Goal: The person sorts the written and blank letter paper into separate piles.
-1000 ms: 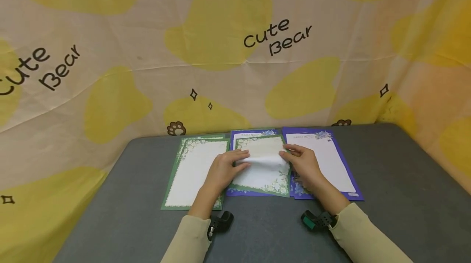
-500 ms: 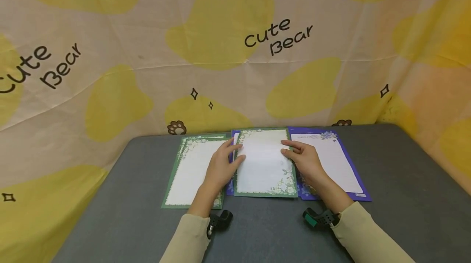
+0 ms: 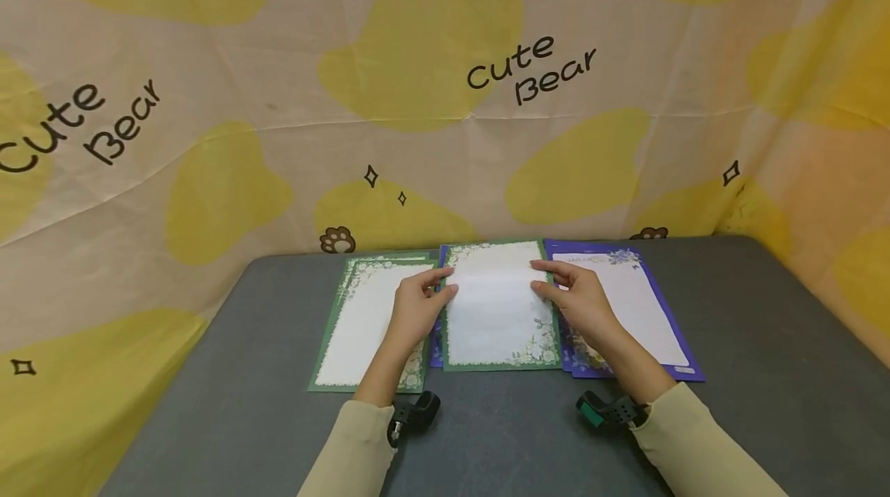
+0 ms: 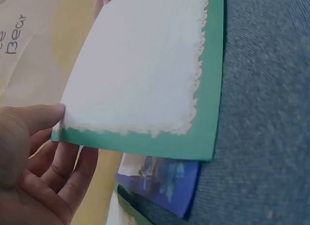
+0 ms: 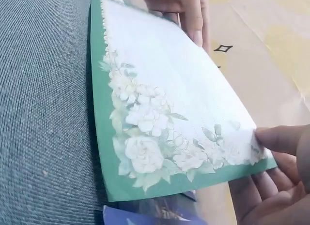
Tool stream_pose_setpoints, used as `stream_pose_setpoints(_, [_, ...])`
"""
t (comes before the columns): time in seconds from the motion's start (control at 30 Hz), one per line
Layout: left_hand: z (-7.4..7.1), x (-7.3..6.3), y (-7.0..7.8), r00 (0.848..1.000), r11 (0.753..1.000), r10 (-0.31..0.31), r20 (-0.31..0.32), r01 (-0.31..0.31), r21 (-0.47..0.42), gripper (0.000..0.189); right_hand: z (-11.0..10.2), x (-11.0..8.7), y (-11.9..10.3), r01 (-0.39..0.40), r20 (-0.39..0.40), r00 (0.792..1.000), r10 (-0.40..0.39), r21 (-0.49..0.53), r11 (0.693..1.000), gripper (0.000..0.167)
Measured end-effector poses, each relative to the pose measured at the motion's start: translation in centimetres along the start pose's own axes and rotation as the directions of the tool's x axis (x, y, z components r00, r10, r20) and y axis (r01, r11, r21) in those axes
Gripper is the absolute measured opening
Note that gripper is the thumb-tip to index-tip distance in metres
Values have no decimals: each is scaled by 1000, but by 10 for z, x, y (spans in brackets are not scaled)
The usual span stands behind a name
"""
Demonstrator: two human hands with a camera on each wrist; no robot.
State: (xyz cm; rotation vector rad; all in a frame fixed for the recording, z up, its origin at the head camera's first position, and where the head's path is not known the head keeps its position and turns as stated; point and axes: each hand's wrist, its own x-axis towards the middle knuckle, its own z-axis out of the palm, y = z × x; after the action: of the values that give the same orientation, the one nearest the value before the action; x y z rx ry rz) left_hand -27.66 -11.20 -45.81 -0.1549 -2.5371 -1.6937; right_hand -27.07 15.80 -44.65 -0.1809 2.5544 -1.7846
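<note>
A green-bordered sheet of floral paper (image 3: 497, 311) is held between both hands at the middle of the table, overlapping purple sheets beneath. My left hand (image 3: 415, 305) pinches its left edge, with the thumb on the face and the fingers behind, as the left wrist view shows. On the opposite edge, my right hand (image 3: 579, 304) pinches it the same way; in the right wrist view white printed flowers fill the sheet's near corner. The sheet looks slightly raised off the surface in both wrist views.
Green-bordered sheets (image 3: 361, 327) overlap at the left, partly under my left forearm. Purple-bordered sheets (image 3: 647, 311) lie at the right. The grey tabletop (image 3: 507, 443) reaches back to a yellow-patterned cloth (image 3: 417, 33).
The middle sheet, bent and tilted earlier, has straightened and shifted slightly upward in view. My left hand, loosely spread half a second ago, now pinches the left edge. The purple sheets slid right.
</note>
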Motion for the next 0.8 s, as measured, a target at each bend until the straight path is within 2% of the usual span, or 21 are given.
stream_pose_setpoints(0.2, [-3,0,5,1000,1000,-3,-12,3,12,34,3,-2,-4,2,-12,1000,-3,-84,996,41])
stream_pose_setpoints(0.33, [-5,1,9,1000,1000,-8,-6,8,9,35,5,-2,-4,-1,-17,1000,0,-94,996,38])
stream_pose_setpoints(0.47, [-8,2,12,1000,1000,15,8,-15,17,37,6,0,-3,-1,-46,999,-4,-117,993,34])
stream_pose_setpoints(0.8, [-27,-4,21,1000,997,31,-8,-30,65,43,18,4,-22,2,-47,999,-7,-113,994,37])
